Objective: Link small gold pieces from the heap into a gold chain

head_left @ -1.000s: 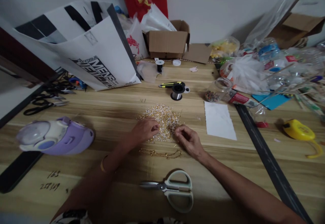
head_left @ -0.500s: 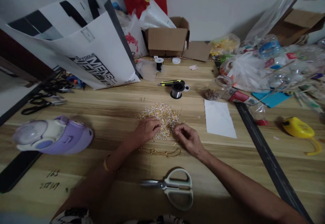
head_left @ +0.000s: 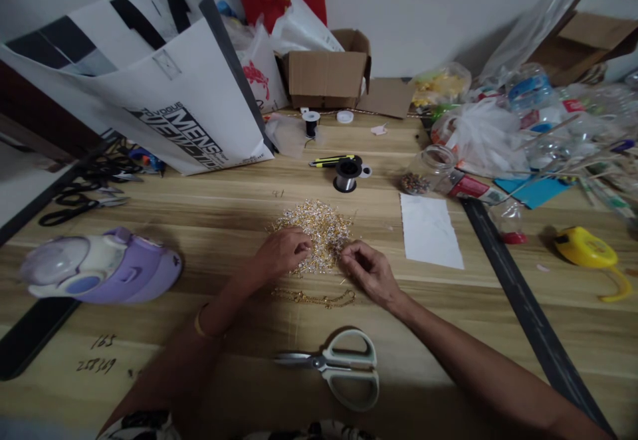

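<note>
A heap of small gold and silver pins lies on the wooden table. My left hand rests at the heap's left edge, fingers curled and pinched into the pins. At the heap's near right edge, my right hand has its fingertips pinched together; what they hold is too small to name. A thin gold chain lies just in front of both hands. Pale green scissors lie shut nearer to me.
A purple and white bottle lies at left. Behind the heap stand a wire spool, a yellow-black knife, a bead jar and a cardboard box. White paper, a black ruler and a yellow tape measure lie right.
Both hands stay at the pin heap with only small finger movements. The view has tilted slightly, so everything sits a little lower-left than before.
</note>
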{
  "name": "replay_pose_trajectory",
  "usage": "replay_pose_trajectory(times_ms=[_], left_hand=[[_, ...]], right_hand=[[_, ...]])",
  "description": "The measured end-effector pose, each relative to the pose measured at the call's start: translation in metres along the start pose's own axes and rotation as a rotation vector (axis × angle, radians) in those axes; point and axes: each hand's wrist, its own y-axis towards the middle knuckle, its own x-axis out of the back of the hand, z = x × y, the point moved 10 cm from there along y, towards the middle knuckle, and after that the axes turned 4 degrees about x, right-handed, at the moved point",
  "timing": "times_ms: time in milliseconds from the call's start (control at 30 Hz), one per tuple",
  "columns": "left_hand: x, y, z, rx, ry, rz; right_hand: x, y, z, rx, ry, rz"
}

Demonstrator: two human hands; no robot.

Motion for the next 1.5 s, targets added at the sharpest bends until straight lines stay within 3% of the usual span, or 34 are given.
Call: replay_pose_trajectory(times_ms=[533, 733, 1500], left_hand=[[-0.005, 0.0, -0.007, -0.043, -0.021, -0.04], [-0.001, 0.003, 0.009, 0.047, -0.213, -0.105], [-0.02, 0.003, 0.037, 0.32, -0.872, 0.03]], right_hand=[[-0.002, -0.001, -0.001, -0.001, 0.021, 0.007], [-0.001, 0.0, 0.001, -0.01, 0.012, 0.001], [-0.002, -0.001, 0.0, -0.012, 0.001, 0.013]])
